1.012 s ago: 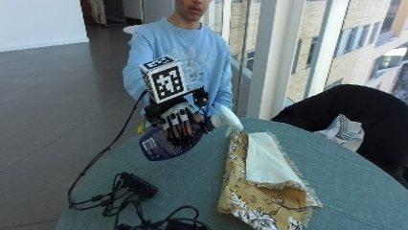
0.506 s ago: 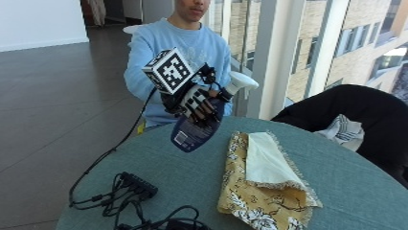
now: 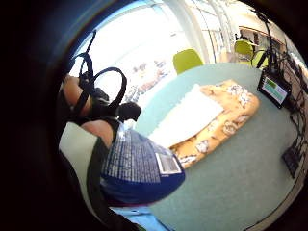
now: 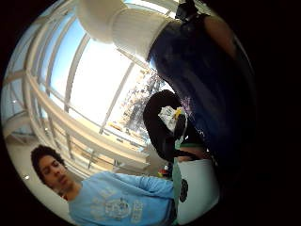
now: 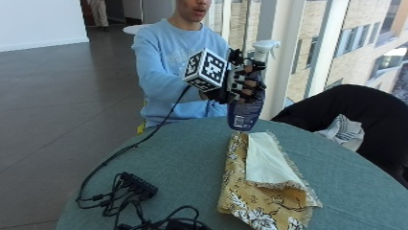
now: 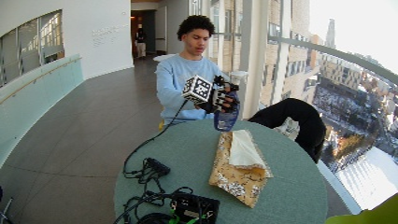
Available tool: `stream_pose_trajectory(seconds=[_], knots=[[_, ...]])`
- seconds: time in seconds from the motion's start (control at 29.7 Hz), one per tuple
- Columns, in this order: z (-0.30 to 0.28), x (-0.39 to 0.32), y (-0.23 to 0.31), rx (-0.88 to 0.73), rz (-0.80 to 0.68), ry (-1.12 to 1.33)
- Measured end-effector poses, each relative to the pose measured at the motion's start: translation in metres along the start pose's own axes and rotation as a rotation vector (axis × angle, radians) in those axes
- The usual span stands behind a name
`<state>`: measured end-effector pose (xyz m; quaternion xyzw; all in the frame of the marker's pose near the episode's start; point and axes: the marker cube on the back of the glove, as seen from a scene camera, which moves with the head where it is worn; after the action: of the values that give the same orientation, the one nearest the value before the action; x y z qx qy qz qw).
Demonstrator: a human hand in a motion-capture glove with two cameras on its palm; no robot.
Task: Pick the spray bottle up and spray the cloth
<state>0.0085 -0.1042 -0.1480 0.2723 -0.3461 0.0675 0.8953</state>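
Aloft, spray bottle [image 5: 246, 111] in the hand's [image 5: 234, 86] curled grip above the cloth [image 5: 265, 182] — fingertips hidden behind it.

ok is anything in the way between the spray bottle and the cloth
Nothing visible. The gloved right hand holds the spray bottle in the air above the near end of the folded cloth on the table; only open air lies between them.

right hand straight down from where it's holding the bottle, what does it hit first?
Probably the near end of the folded cloth: the right hand holds the spray bottle raised just above it. Depth unclear; could be bare table.
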Motion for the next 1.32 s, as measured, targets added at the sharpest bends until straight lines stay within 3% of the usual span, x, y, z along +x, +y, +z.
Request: stream_pose_trajectory(seconds=[0.67,0.98,1.32], knots=[[0.178,-0.040,-0.014,-0.136,-0.102,-0.157],[0.211,-0.036,-0.017,-0.148,-0.116,-0.209],[0.210,-0.030,-0.009,-0.205,-0.122,-0.192]])
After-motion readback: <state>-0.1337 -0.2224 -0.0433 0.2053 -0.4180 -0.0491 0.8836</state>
